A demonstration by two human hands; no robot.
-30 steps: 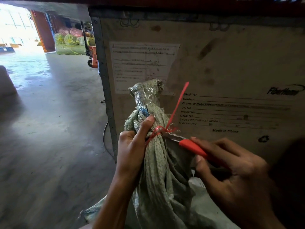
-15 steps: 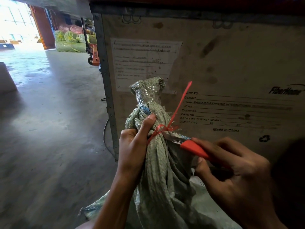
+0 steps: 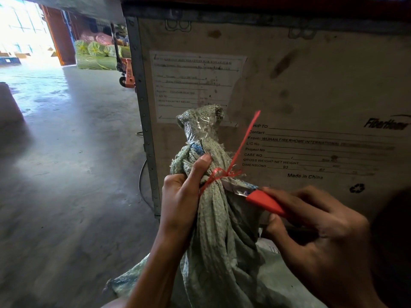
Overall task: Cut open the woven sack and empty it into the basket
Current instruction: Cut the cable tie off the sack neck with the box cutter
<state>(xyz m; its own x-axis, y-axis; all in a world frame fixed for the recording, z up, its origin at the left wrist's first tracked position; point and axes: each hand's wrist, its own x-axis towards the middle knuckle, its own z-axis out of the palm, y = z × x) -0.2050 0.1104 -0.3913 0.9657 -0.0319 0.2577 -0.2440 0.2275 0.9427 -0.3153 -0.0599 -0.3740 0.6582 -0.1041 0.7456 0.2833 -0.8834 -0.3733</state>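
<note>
At six o'clock in my head view, the woven sack (image 3: 213, 252) is standing upright against the face of a plywood crate (image 3: 311, 85), its bunched neck rising toward the centre. I am judging the task as barely begun: the red tie (image 3: 219, 174) is wrapping the neck unbroken as far as I can see, the neck above it is carrying clear tape (image 3: 200, 130), and nothing is spilling out.

My left hand (image 3: 180, 196) is gripping the neck from nine o'clock, fingers curled round the cloth and thumb pressing up beside the tie. My right hand (image 3: 318, 236), coming in from four o'clock, is clenching the red handle of a knife (image 3: 264, 202), whose blade is lying against the tie on its three o'clock side. I cannot tell whether the edge is biting.

Cutting the tie, opening the mouth and tipping out the load are all remaining. I am seeing no basket anywhere in frame. The sack is bulging below, but whatever it is holding is hidden.
</note>
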